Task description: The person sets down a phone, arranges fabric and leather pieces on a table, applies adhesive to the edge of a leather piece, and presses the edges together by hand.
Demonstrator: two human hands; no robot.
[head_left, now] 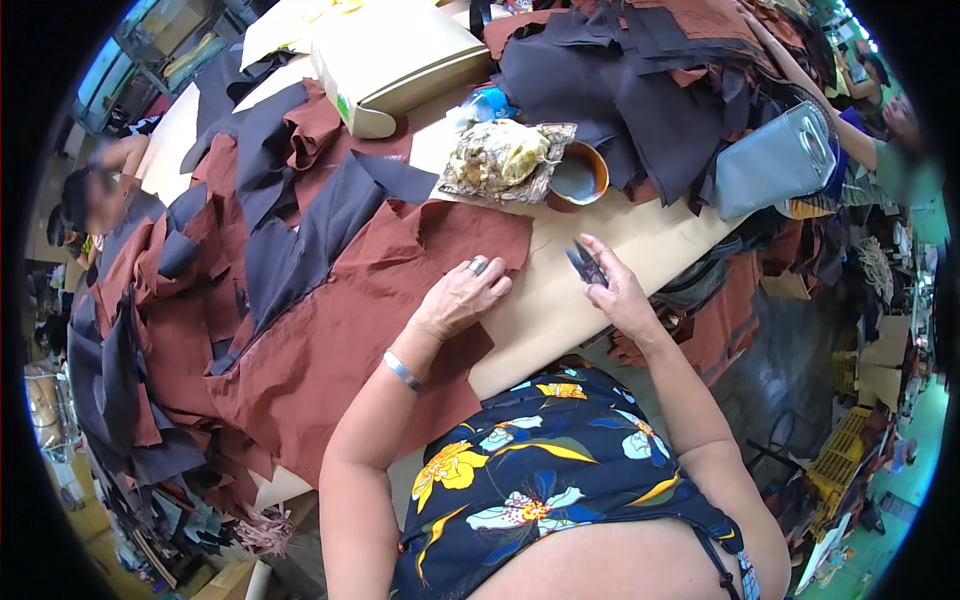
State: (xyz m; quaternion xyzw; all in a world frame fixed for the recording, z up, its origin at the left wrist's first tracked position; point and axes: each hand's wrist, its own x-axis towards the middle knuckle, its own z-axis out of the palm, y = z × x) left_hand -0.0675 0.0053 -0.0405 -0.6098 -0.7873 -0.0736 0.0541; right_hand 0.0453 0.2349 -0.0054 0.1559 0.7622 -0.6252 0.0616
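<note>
My left hand (460,298), with a ring and a bracelet, rests on a reddish-brown fabric piece (390,265) near its right edge. Its fingers are curled down onto the cloth, closed on it. In my right hand (622,298) is a small pair of dark thread snips (585,265), blades pointing up and left, held over the bare tabletop (550,310). The snips are apart from the fabric. Dark navy fabric (300,260) lies along the far side of the reddish-brown piece.
A fabric-like bundle (500,160) sits beside a brown bowl (580,175) beyond my hands. A cardboard box (400,60), a stack of dark cut cloth (620,110) and a grey-blue case (775,160) lie farther off. Other people sit at left and right.
</note>
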